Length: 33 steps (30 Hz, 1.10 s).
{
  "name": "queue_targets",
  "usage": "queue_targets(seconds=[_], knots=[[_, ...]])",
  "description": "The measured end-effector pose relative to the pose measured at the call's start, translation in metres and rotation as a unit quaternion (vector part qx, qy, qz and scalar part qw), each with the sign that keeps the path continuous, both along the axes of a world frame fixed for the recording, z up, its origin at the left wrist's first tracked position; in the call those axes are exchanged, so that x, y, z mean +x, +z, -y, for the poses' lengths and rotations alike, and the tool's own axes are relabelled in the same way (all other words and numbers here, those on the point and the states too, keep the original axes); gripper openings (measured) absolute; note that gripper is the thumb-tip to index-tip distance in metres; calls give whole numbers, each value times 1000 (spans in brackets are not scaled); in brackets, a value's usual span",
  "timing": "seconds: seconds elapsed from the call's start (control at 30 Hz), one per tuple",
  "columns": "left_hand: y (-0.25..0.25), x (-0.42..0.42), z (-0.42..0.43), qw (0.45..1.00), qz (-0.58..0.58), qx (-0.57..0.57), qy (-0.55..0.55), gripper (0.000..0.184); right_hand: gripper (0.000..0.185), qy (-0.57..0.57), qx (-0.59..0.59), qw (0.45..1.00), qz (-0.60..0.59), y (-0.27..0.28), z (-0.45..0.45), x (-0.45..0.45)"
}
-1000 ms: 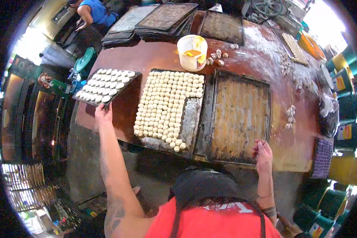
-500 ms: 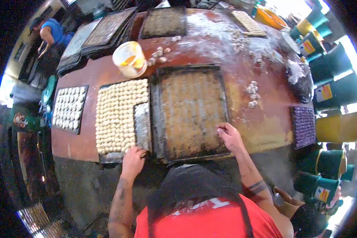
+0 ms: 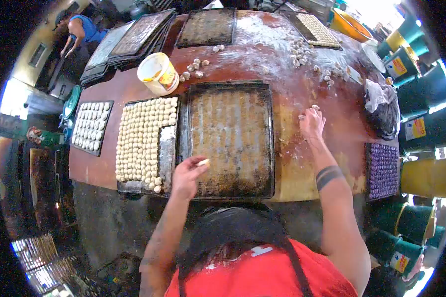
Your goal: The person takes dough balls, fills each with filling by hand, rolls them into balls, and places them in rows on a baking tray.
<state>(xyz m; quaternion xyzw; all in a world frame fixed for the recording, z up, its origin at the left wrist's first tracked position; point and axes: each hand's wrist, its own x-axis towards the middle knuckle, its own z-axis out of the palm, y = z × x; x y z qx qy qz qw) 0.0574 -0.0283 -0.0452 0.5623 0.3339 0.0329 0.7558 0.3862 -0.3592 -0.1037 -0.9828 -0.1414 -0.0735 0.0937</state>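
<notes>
My left hand [image 3: 186,179] is over the left edge of the bare baking tray [image 3: 230,143], pinching a small pale dough ball [image 3: 203,162] between thumb and fingertips. To its left lies a tray of dough balls [image 3: 142,133] in tight rows, with a bare strip along its right side. Right of the bare tray, my right hand [image 3: 312,123] is down on the table with its fingers closed round floured dough pieces [image 3: 315,107]. The hand hides most of that small pile.
A white bucket [image 3: 158,74] stands behind the trays. Farther back are stacked trays [image 3: 139,37], loose floured lumps [image 3: 298,52] and scattered flour. A tray of purple pieces [image 3: 383,171] sits at the right edge. A person in blue [image 3: 84,29] works at far left.
My left hand has lifted off the dough-ball tray and moved right, now with a dough ball. My right hand has gone from the bare tray's edge up and right to the floured pieces.
</notes>
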Motion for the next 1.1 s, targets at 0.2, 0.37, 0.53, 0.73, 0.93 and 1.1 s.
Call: queue_targets(seconds=[0.2, 0.37, 0.53, 0.73, 0.93, 1.1], knots=[[36, 59, 40, 999, 4, -44, -20, 39, 20, 195, 406, 868, -209, 82, -106, -139], [11, 71, 45, 990, 87, -89, -72, 37, 17, 290, 375, 877, -85, 109, -134, -183], [29, 77, 50, 989, 72, -17, -132, 34, 38, 280, 337, 896, -74, 112, -137, -192], [70, 88, 53, 976, 158, -36, -142, 36, 31, 147, 471, 806, -326, 129, -117, -175], [100, 93, 59, 982, 161, 30, -99, 27, 28, 67, 682, 658, -313, 143, -139, -185], [97, 82, 58, 889, 305, 330, -91, 23, 20, 91, 622, 756, -184, 164, -144, -179]])
